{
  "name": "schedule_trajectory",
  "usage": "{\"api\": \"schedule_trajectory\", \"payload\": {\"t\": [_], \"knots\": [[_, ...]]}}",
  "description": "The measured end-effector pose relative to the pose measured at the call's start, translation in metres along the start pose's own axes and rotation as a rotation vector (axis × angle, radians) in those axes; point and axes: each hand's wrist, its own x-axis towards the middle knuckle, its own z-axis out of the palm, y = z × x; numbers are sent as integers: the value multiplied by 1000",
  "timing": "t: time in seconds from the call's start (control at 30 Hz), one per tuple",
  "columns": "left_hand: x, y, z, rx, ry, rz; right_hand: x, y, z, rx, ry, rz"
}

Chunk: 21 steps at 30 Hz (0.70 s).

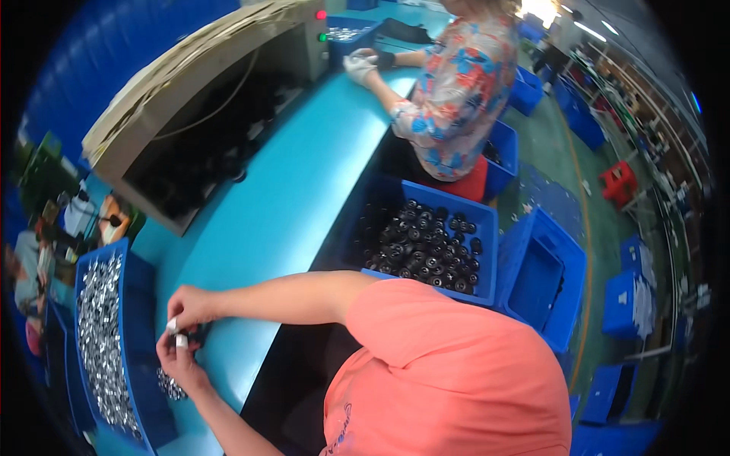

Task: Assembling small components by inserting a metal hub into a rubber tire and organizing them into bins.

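Note:
Both my hands meet over the turquoise bench beside the blue bin. My right hand (192, 305) is closed, its fingertips pinched on a small black part (199, 334). Just below it, my left hand (179, 361) is closed on the same part from the other side. White wraps cover some fingertips. The part's exact kind is too small and covered to make out. Close to my left wrist lies a small pile of shiny metal pieces (171, 385). The blue bin (141, 342) at the left is filled with many small silvery metal pieces (105, 342).
A blue crate (493, 235) of round black wheel-like parts (426, 247) stands beside the turquoise bench (251, 228). Another blue crate (574, 281) is to its right. A beige machine tunnel (122, 144) spans the bench. Further on, a co-worker in a floral shirt (464, 99) wears white gloves.

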Motion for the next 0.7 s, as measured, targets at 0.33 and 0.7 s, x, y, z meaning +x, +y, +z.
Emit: {"api": "schedule_trajectory", "payload": {"t": [0.33, 0.7], "knots": [[4, -13, 5, 85, 71, -8, -5, -3, 6, -107, 64, 6], [-3, 1, 6, 186, 147, 9, -4, -10, 6, -66, -88, 32]]}}
